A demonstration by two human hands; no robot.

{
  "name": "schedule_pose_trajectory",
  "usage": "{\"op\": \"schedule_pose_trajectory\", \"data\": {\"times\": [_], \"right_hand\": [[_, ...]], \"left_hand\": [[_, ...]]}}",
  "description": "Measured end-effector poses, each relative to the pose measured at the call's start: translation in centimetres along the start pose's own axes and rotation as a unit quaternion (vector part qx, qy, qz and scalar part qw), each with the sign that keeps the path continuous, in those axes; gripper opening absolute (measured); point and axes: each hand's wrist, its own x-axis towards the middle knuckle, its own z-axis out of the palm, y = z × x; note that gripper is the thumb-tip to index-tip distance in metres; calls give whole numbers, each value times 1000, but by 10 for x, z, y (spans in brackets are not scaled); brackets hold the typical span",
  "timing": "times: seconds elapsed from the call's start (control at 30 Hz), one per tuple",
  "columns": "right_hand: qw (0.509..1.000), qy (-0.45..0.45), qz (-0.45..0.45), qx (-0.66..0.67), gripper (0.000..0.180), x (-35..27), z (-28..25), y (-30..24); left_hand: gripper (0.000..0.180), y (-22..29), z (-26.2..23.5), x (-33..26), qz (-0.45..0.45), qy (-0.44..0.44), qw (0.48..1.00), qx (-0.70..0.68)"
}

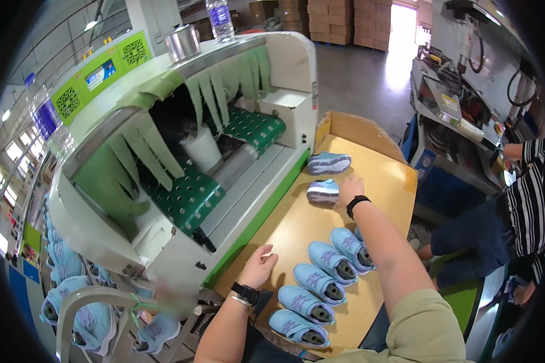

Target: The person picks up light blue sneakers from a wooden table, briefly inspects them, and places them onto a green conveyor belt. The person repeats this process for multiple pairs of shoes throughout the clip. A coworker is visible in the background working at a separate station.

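Note:
At the far part of the tan table (289, 222), my right hand (349, 190) is closed round one end of a light blue sneaker (323, 192) lying on its side, pale sole showing. Just beyond it lies another blue sneaker (329, 163), also on its side. My left hand (257, 269) hovers over the table's left edge, empty, its fingers loosely curled and apart from the thumb. Between my forearms runs a slanting row of several blue sneakers (306, 302) with purple markings, dark inserts in their openings. My right forearm partly covers the farthest one.
Left of the table stands a white and green machine (297, 66) with cloth strip curtains (209, 91) and perforated green belts (184, 196). A rack (97, 293) at lower left carries more blue sneakers. On the right, a person in a striped shirt (527, 196) stands near other machinery (445, 100).

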Motion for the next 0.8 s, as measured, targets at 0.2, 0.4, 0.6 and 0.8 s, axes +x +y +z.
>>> {"op": "schedule_pose_trajectory", "data": {"times": [0.2, 0.4, 0.6, 0.8], "right_hand": [[963, 154, -129, 177, 54, -22, 12, 2], [842, 328, -403, 144, 51, -54, -10, -41], [952, 77, -179, 237, 56, 65, 20, -10], [940, 10, 105, 325, 112, 114, 16, 32]], "left_hand": [[61, 3, 1, -4, -22, -19, 996, -81], [82, 38, -5, -6, -150, -80, 874, -455], [90, -11, 11, 5, 37, -31, 999, 14], [81, 1, 0, 6, 2, -165, 974, -153]]}}
